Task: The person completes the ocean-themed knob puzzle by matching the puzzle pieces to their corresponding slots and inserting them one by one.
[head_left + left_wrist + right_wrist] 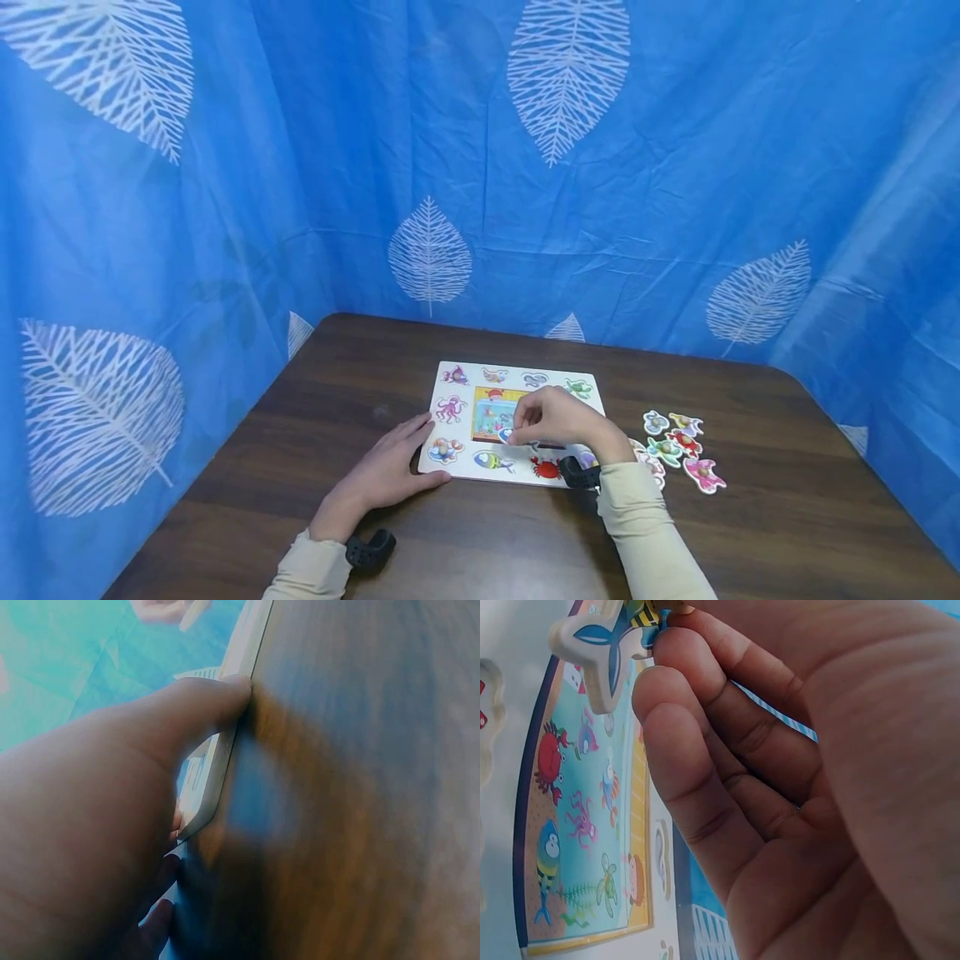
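Note:
A white puzzle board (463, 433) with sea-animal shapes around a central aquarium picture lies on the table. My left hand (386, 467) is at its near left corner, fingers extended along the left side. In the left wrist view, the thumb of that hand (97, 780) touches the board's edge (202, 787). Above the board, my right hand (558, 417) pinches a striped fish piece (506, 434). From the right wrist view, the fish's blue-marked tail (596, 645) sticks out past the fingertips of the right hand (757, 750), clear of the picture.
Several loose sea-animal pieces lie right of the board, among them a pink one (703, 476), a green turtle (664, 451) and a red crab (685, 442). The dark wooden table (360, 358) stands before blue curtains (337, 167) with white leaf prints.

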### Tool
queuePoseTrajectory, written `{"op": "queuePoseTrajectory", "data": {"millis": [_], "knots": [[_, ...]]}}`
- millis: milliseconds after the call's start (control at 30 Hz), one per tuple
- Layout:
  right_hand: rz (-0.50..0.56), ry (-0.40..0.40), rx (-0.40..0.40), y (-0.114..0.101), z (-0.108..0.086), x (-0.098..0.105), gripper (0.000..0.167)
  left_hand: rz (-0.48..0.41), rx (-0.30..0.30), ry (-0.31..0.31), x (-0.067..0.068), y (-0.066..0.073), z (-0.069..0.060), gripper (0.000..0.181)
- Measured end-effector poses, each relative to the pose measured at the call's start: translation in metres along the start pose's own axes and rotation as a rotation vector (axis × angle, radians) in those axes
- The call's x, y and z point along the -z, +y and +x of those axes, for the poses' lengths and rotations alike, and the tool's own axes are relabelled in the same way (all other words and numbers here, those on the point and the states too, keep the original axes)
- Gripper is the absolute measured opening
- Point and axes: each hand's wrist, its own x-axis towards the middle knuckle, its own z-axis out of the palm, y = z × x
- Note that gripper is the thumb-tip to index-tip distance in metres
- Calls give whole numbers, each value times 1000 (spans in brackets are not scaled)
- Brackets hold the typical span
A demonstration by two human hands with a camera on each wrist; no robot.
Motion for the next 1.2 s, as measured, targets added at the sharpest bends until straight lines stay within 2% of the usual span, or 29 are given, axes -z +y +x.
{"op": "queuePoseTrajectory", "data": {"millis": [500,833,1200], "knots": [[-6,-20,68,0,4,-8,17,6,5,4,-5,-2,1,91],[-6,-47,121,-6,10,-14,18,0,-1,4,0,-1,2,91],[-55,-68,71,-16,12,-19,16,-3,2,-12,7,0,4,91]]}}
